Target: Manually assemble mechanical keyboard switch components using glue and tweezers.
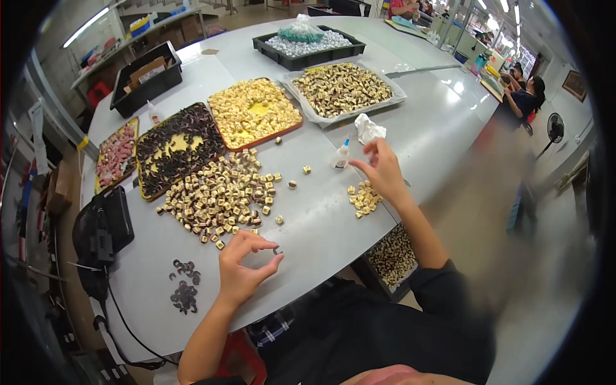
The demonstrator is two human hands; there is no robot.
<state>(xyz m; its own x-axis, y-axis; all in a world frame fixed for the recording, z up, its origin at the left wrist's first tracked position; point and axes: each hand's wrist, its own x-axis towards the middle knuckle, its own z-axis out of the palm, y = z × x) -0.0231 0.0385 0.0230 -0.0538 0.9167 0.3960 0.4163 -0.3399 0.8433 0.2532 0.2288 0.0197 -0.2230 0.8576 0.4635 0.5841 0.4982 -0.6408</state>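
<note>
Between the thumb and forefinger of my left hand [242, 268] is a small dark curved piece [277, 250], held just above the table. It looks like the loose dark curved pieces [185, 295] lying to the left of that hand. My right hand [385, 172] is open, thumb and fingers apart, beside a small clear squeeze bottle [341, 158] with a blue tip. Its thumb is close to the bottle; I cannot tell whether they touch. Below that hand lies a small pile of gold-coloured pieces [366, 199]. A large heap of gold-and-dark cube-like pieces [221, 192] spreads across the middle left.
Trays of pink pieces [115, 154], dark pieces [176, 151], gold pieces [247, 106] and mixed pieces [343, 90] line the far side. Behind stand two black bins [146, 85] [301, 61]. A white crumpled tissue [369, 129] lies past the bottle. A black device [106, 224] stands left.
</note>
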